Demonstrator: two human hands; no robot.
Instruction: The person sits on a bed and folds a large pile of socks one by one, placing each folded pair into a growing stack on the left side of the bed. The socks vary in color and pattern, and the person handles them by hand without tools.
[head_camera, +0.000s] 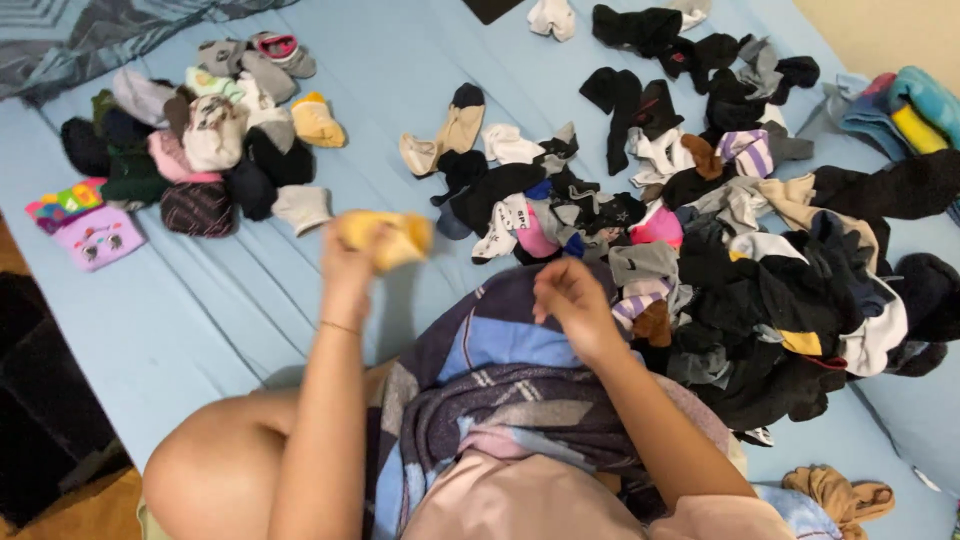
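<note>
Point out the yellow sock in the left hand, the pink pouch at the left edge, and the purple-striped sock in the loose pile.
yellow sock (392, 238), head view, on its bunched middle.
pink pouch (98, 238), head view, on its front face.
purple-striped sock (748, 152), head view, on the striped band.

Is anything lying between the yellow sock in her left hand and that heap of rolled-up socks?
Nothing visible does. The left hand holds the yellow sock above bare blue sheet, and the rolled socks lie just beyond.

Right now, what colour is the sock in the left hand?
Yellow sock, blurred, in the head view.
</note>
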